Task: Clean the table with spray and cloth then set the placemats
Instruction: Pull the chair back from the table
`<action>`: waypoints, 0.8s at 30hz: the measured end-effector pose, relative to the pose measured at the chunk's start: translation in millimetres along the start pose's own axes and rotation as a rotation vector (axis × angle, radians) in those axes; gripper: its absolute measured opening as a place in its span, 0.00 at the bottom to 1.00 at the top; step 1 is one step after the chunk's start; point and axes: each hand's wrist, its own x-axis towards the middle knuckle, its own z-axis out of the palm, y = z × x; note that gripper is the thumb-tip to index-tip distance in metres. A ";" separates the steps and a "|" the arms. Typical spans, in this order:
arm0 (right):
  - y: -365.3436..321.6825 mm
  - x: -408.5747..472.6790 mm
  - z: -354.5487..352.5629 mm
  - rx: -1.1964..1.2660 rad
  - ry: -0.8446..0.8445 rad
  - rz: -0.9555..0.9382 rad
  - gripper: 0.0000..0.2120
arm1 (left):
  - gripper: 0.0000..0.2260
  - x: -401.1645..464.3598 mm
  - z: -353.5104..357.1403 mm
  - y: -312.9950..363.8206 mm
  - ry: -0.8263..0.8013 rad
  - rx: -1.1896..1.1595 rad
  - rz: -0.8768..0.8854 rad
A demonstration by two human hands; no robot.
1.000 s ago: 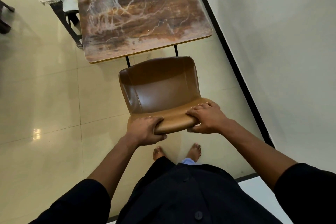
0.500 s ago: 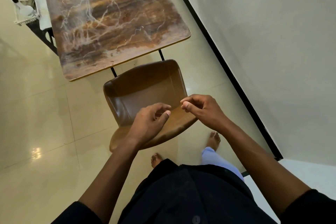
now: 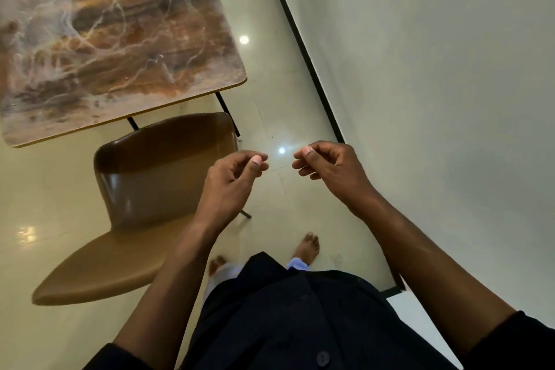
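A table (image 3: 114,39) with a brown marbled top fills the upper left, and its surface is bare. A brown chair (image 3: 156,177) stands at the table's near end, its backrest toward me. My left hand (image 3: 232,180) hovers over the chair's right edge, fingers curled with thumb against fingertips, holding nothing. My right hand (image 3: 329,171) floats over the floor just to the right, curled the same way and empty. The two hands are a small gap apart. No spray bottle, cloth or placemat is in view.
A pale wall (image 3: 435,84) with a dark skirting strip (image 3: 300,48) runs diagonally on the right. Glossy cream floor tiles (image 3: 285,105) lie between chair and wall. My bare feet (image 3: 309,246) stand on the floor below the hands.
My hands let go of the chair's backrest and lifted off it, coming close together. The view shifted right; the basket with a bottle at the far left is out of view.
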 end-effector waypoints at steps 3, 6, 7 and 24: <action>-3.4 25.0 -37.8 -0.013 0.017 -0.009 0.10 | 0.12 24.1 27.6 20.4 0.015 -0.004 -0.002; -11.6 55.3 -63.9 0.008 0.038 -0.017 0.10 | 0.11 51.5 43.1 38.7 0.015 -0.020 -0.005; -14.5 64.8 -68.9 0.012 0.039 -0.022 0.10 | 0.11 60.6 45.3 43.9 0.019 -0.018 -0.003; -120.7 381.1 -91.0 0.022 -0.003 -0.058 0.09 | 0.12 351.9 -11.3 116.1 0.104 -0.068 -0.014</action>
